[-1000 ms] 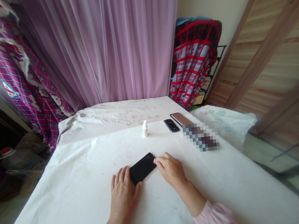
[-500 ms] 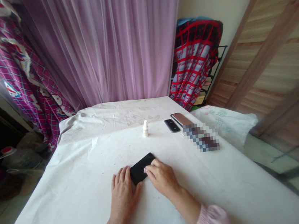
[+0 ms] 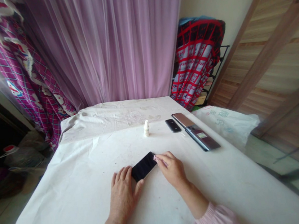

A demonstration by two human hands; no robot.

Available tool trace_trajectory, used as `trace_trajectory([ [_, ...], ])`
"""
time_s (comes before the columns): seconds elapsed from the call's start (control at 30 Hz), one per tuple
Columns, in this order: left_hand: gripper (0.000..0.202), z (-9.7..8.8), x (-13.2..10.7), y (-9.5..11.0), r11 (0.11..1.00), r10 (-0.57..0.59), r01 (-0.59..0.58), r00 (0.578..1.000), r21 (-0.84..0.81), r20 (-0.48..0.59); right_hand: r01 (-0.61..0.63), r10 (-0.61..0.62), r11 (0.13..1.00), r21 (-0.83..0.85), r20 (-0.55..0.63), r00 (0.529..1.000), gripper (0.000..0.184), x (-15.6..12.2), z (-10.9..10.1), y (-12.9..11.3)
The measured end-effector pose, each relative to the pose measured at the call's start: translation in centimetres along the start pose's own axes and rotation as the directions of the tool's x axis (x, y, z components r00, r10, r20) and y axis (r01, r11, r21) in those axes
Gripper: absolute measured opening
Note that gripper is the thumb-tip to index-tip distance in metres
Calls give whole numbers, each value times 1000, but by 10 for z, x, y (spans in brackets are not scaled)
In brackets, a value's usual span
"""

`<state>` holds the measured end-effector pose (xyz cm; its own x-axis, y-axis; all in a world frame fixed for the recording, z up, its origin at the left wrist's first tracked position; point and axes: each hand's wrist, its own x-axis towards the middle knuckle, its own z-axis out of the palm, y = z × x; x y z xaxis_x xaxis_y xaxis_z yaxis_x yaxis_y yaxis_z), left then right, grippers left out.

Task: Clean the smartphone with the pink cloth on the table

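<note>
A black phone (image 3: 143,166) lies screen-up on the white cloth of the table (image 3: 75,194). My left hand (image 3: 123,192) rests flat beside its near end, fingers and thumb steadying that end. My right hand (image 3: 171,169) sits at the phone's far right corner, fingers pinched on a small pink wipe (image 3: 156,158) pressed at the phone's edge.
Toward the back stand a small white bottle (image 3: 146,128), a small dark phone (image 3: 173,125), a brown-backed phone (image 3: 182,120) and a grey phone (image 3: 202,138). A white bag (image 3: 227,124) lies off the table's right edge. Curtains hang behind.
My right hand wiped from the phone's far corner down to its middle and back to the far corner. The left hand stayed put.
</note>
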<state>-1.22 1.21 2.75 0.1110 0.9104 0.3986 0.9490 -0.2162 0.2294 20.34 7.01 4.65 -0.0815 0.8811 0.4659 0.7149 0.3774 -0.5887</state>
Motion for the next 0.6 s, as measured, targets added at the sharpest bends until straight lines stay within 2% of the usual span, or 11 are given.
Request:
trace_trajectory([
  [0.37,45,-12,13,4,990,-118,125,988,-60,102,32,-34,999,-31,-83,996,22,6,3,-2],
  [0.47,44,-12,16,2,987,-131,143,982,-79,136,29,-35,996,-84,-64,997,22,14,3,-7],
  [0.6,41,-10,18,-2,984,-131,142,986,-106,106,29,-30,988,-149,-4,1000,19,23,6,-11],
])
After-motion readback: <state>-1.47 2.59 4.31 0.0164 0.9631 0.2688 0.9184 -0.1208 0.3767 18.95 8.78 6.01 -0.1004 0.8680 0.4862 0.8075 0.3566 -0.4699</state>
